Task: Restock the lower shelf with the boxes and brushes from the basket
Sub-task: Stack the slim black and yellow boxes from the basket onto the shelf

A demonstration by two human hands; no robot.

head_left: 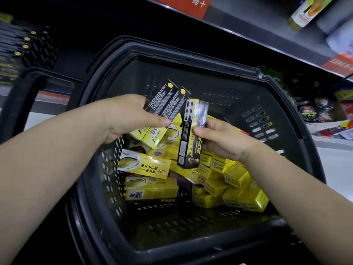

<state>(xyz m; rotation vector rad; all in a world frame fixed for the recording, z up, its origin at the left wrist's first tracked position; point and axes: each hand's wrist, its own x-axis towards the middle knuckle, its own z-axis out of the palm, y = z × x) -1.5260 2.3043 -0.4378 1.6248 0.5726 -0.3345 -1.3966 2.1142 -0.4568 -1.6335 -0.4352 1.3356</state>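
Observation:
A black plastic basket (pixel 191 243) fills the middle of the view, holding several yellow boxes (pixel 150 190). My left hand (pixel 126 119) grips two long black-and-yellow boxes (pixel 168 104) side by side above the basket. My right hand (pixel 219 138) holds a third long black box (pixel 191 134) upright beside them, over the pile. On the lower shelf at far left stands a row of matching black boxes (pixel 24 46).
The basket's handle (pixel 21 96) lies folded to the left. A shelf edge with red price tags (pixel 338 64) runs above right. Round tins (pixel 313 111) and coloured packets sit on the shelf at right. A bottle (pixel 305 14) stands on the shelf above.

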